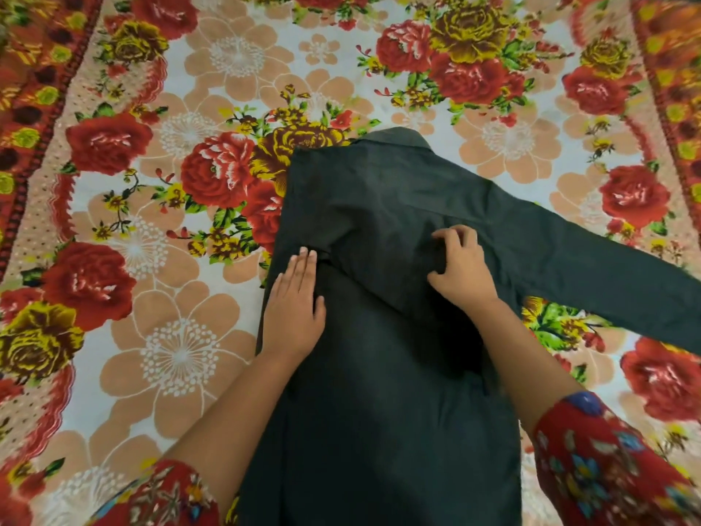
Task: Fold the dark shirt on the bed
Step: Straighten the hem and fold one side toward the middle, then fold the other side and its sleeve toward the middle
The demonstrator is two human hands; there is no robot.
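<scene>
The left hand (294,298) presses flat on the dark shirt (379,354), while the right hand (461,267), fingers curled, pinches cloth; smooth outward from the fingertips before folding.

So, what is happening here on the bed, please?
A person is folding a dark shirt that lies on a floral bedsheet, collar pointing away from them. The left side already looks folded inward, and the left hand lies flat on that edge. The right hand, fingers curled, is pressing or gathering the fabric near the middle. The right sleeve of the shirt is spread out to the right, not yet folded in.
</scene>
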